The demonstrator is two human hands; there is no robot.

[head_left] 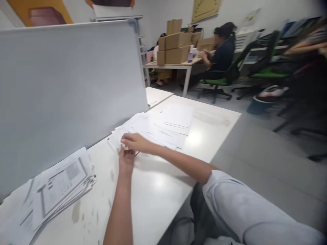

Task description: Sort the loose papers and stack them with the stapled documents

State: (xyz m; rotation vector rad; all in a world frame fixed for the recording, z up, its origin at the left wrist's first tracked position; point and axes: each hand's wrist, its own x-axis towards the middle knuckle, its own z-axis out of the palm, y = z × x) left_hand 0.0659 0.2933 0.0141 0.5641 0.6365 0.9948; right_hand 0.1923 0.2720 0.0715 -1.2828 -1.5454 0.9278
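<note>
Both my hands meet at the near edge of a loose spread of white printed sheets [163, 126] on a white desk [158, 190]. My right hand [134, 141] lies over the corner of the sheets with its fingers curled on the paper. Just below it, my left hand [126, 158] reaches up with its fingers bent against the same corner. The picture is blurred, so the exact grip is unclear. A second stack of printed papers held by a black binder clip [58, 187] lies at the near left of the desk.
A grey partition panel [66, 88] stands along the desk's left side. Across the room a seated person [222, 51] works at a table piled with cardboard boxes [175, 44]. Green office chairs [265, 64] stand on the grey floor to the right.
</note>
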